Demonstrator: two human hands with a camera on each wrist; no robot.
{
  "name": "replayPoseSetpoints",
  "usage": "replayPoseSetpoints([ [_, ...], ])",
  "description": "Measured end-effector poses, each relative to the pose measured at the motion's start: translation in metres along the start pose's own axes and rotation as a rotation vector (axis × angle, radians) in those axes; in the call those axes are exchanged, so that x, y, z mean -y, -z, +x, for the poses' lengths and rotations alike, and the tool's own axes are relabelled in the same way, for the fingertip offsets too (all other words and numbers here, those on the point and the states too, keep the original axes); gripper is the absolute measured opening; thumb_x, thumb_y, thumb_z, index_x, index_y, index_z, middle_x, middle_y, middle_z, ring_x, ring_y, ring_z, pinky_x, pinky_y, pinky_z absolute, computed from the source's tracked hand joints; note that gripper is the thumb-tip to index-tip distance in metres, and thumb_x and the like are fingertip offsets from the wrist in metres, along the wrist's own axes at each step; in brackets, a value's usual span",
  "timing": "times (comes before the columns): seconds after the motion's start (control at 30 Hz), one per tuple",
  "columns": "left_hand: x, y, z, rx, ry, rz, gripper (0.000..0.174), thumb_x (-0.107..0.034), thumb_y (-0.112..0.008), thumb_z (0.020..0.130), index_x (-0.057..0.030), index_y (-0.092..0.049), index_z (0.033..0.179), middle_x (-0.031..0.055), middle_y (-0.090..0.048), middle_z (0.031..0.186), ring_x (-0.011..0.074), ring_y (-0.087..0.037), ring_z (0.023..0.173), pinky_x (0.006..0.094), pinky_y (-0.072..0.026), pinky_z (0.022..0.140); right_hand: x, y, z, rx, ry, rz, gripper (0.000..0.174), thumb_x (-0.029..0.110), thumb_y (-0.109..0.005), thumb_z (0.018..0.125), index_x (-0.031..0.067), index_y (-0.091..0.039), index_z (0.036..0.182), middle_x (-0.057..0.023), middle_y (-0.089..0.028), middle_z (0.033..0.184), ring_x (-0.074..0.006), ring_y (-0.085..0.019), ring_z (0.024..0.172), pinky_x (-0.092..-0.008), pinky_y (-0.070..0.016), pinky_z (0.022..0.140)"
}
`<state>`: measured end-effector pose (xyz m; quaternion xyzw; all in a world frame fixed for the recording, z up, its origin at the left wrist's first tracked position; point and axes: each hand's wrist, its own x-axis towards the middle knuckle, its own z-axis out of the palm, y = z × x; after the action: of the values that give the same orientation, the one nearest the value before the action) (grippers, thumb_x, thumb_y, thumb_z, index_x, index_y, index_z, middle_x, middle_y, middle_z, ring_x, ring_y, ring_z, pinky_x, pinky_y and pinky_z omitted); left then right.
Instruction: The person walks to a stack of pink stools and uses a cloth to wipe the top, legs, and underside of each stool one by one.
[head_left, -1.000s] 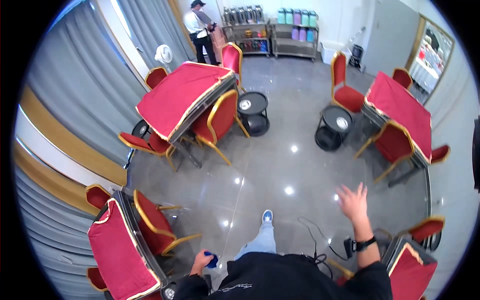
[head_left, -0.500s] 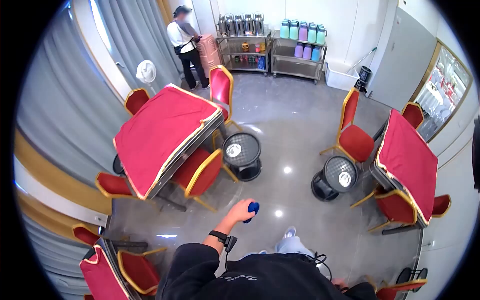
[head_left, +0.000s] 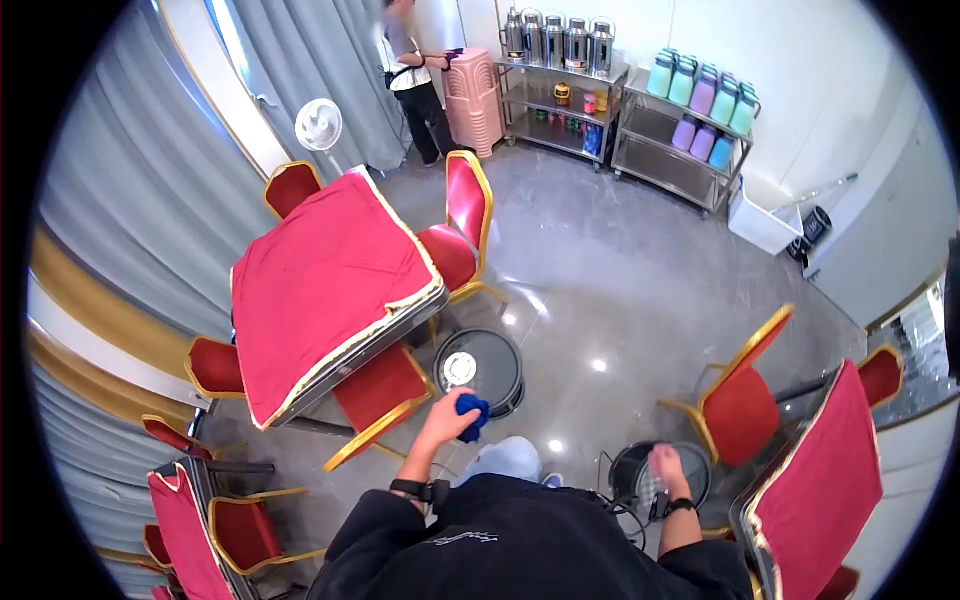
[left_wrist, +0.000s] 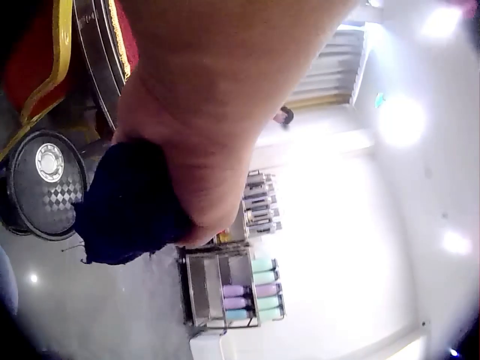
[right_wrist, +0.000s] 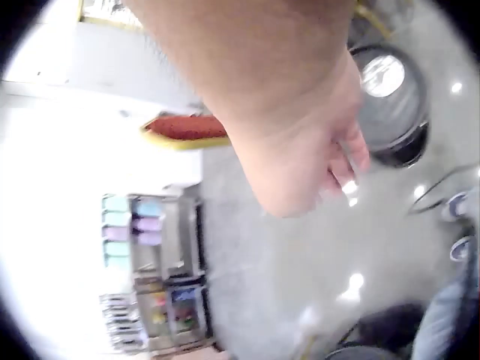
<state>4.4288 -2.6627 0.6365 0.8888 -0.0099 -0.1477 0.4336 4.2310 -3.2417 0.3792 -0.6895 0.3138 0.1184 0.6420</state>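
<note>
My left hand (head_left: 440, 422) grips a bunched dark blue cloth (head_left: 473, 417) in front of my body. In the left wrist view the cloth (left_wrist: 127, 206) bulges out from under the curled fingers. A round black side table (head_left: 498, 362) with a white disc on its top lies just beyond that hand. My right hand (head_left: 664, 467) hangs at my right side with nothing in it. Its fingers (right_wrist: 341, 165) are loosely bent in the right wrist view. In the head view it overlaps a second round black side table (head_left: 628, 474).
Red-covered tables (head_left: 330, 290) with gold-framed red chairs (head_left: 385, 400) stand left and right (head_left: 825, 490). Metal carts (head_left: 555, 100) with flasks and coloured jugs line the back wall. A person (head_left: 420, 105) stands by stacked pink stools (head_left: 473, 105), near a white fan (head_left: 319, 125).
The view has moved forward, so the tables and carts appear nearer. My left hand swung up with the cloth, while the right hand dropped back, then came into view again. The person leans over the stools.
</note>
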Motion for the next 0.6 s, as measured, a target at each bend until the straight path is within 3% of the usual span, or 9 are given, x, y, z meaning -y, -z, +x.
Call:
replayPoseSetpoints([
  [0.1,0.006,-0.005,0.080,-0.147,0.080,-0.319,0.036,-0.020,-0.077,0.085,-0.0074,-0.067,0.117,0.0082,-0.071,0.106,0.0199,-0.068,0.099,0.0341,-0.0536,0.091,0.194,-0.020,0.094,-0.087,0.164,0.027,0.021,0.027,-0.056,0.106,0.0125,-0.062,0.120,-0.0038,-0.073,0.100,-0.0129,-0.066,0.081,-0.0271,-0.0515,0.067],
  [0.2,0.004,-0.018,0.175,-0.146,0.148,-0.702,0.029,-0.015,-0.075,0.086,-0.0069,-0.069,0.114,0.0037,-0.070,0.104,0.0158,-0.065,0.098,0.0308,-0.0510,0.092,0.287,-0.029,0.162,-0.056,0.251,0.046,0.023,0.027,-0.057,0.105,0.0125,-0.061,0.123,-0.0040,-0.073,0.103,-0.0133,-0.066,0.086,-0.0281,-0.0522,0.072],
  [0.23,-0.010,-0.020,0.210,-0.133,0.201,-0.759,0.027,-0.012,-0.074,0.087,-0.0071,-0.069,0.114,0.0007,-0.069,0.104,0.0133,-0.063,0.099,0.0293,-0.0489,0.094,0.285,-0.022,0.192,0.026,0.223,0.114,0.025,0.022,-0.056,0.105,0.0137,-0.058,0.129,-0.0043,-0.072,0.107,-0.0151,-0.067,0.089,-0.0310,-0.0534,0.075],
  [0.27,-0.016,-0.024,0.252,-0.108,0.228,-0.740,0.028,-0.013,-0.073,0.088,-0.0062,-0.069,0.114,0.0023,-0.069,0.106,0.0139,-0.063,0.100,0.0308,-0.0489,0.095,0.294,-0.025,0.212,-0.027,0.138,0.189,0.023,0.020,-0.055,0.104,0.0124,-0.060,0.125,-0.0048,-0.073,0.105,-0.0149,-0.067,0.085,-0.0308,-0.0528,0.071],
  [0.33,-0.042,-0.037,0.333,-0.117,0.066,-0.673,0.028,-0.014,-0.073,0.089,-0.0054,-0.069,0.115,0.0037,-0.069,0.107,0.0149,-0.063,0.101,0.0320,-0.0492,0.095,0.287,-0.016,0.214,-0.137,-0.085,0.303,0.020,0.017,-0.053,0.103,0.0099,-0.064,0.118,-0.0058,-0.074,0.099,-0.0144,-0.067,0.078,-0.0303,-0.0516,0.063],
  [0.4,-0.090,-0.035,0.404,0.000,0.098,-0.710,0.029,-0.017,-0.073,0.089,-0.0032,-0.069,0.115,0.0057,-0.070,0.105,0.0156,-0.065,0.098,0.0316,-0.0515,0.091,0.208,0.052,0.258,0.168,0.147,-0.755,0.017,0.020,-0.059,0.097,0.0082,-0.071,0.098,-0.0106,-0.072,0.084,-0.0209,-0.069,0.071,-0.0348,-0.0525,0.059],
  [0.43,-0.115,-0.033,0.436,0.019,0.052,-0.710,0.029,-0.017,-0.073,0.089,-0.0029,-0.069,0.114,0.0059,-0.070,0.104,0.0155,-0.065,0.097,0.0312,-0.0518,0.091,0.200,0.065,0.259,0.258,0.172,-0.997,0.017,0.020,-0.059,0.096,0.0082,-0.071,0.097,-0.0105,-0.073,0.084,-0.0210,-0.069,0.072,-0.0352,-0.0526,0.059],
  [0.5,-0.157,-0.030,0.495,0.047,0.010,-0.728,0.028,-0.017,-0.073,0.089,-0.0022,-0.069,0.113,0.0058,-0.071,0.103,0.0150,-0.065,0.096,0.0306,-0.0519,0.089,0.229,0.073,0.252,0.186,-0.210,-0.718,0.018,0.021,-0.060,0.095,0.0082,-0.072,0.095,-0.0104,-0.073,0.085,-0.0213,-0.069,0.073,-0.0359,-0.0527,0.060],
  [0.6,-0.209,-0.017,0.574,0.073,0.041,-0.846,0.029,-0.018,-0.074,0.089,-0.0018,-0.069,0.113,0.0039,-0.069,0.103,0.0132,-0.064,0.095,0.0296,-0.0517,0.089,0.277,0.066,0.295,0.149,-0.363,-0.614,0.019,0.023,-0.061,0.093,0.0082,-0.073,0.092,-0.0101,-0.073,0.086,-0.0217,-0.069,0.075,-0.0369,-0.0530,0.062],
])
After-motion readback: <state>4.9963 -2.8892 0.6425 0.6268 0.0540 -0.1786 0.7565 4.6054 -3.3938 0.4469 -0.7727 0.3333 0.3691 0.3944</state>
